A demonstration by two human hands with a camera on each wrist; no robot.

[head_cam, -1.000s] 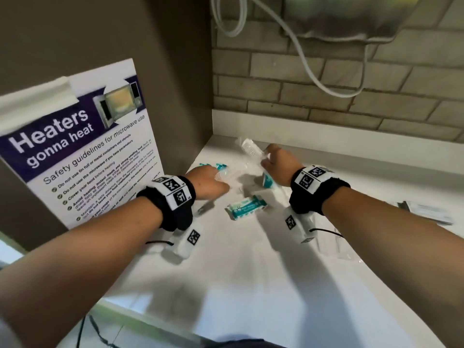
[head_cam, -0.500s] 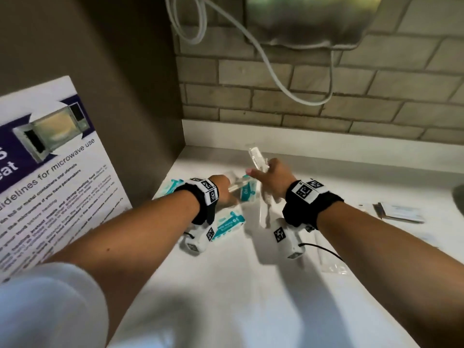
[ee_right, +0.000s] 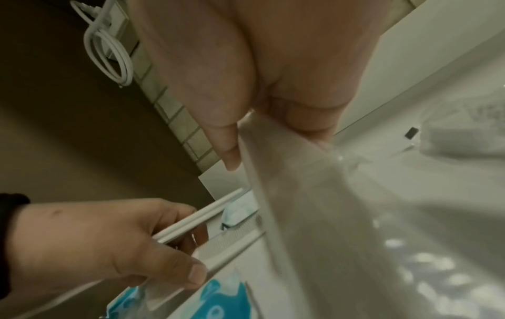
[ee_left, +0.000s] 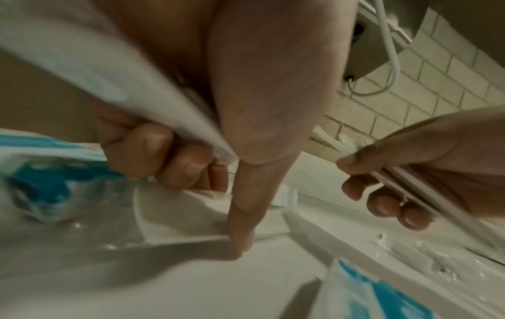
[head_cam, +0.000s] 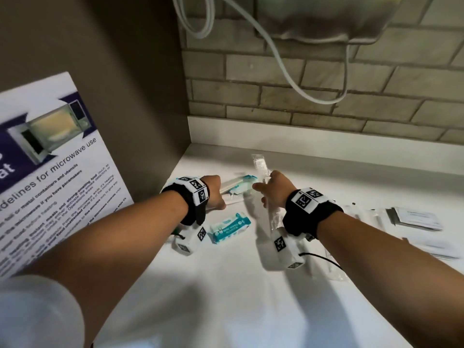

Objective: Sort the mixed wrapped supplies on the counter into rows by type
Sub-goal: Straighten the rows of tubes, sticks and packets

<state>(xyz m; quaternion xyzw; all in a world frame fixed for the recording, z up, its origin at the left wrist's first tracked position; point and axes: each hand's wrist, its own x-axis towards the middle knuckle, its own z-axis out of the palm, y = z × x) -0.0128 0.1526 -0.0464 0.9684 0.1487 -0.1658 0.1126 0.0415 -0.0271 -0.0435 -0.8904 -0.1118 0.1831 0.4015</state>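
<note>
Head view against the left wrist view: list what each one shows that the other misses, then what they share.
Only the head view shows the microwave safety poster, the teal wipes packet lying between the wrists, and flat white sachets to the right. Only the left wrist view shows the left hand's fingers curled round a white wrapped item, index finger extended to the counter. Both show the right hand gripping clear-wrapped toothbrushes, the brick wall and white cable.

Background only: microwave safety poster on the brown side panel at left. Brick-tile wall behind, white cable looped across it, hanging below a metallic appliance at top.
</note>
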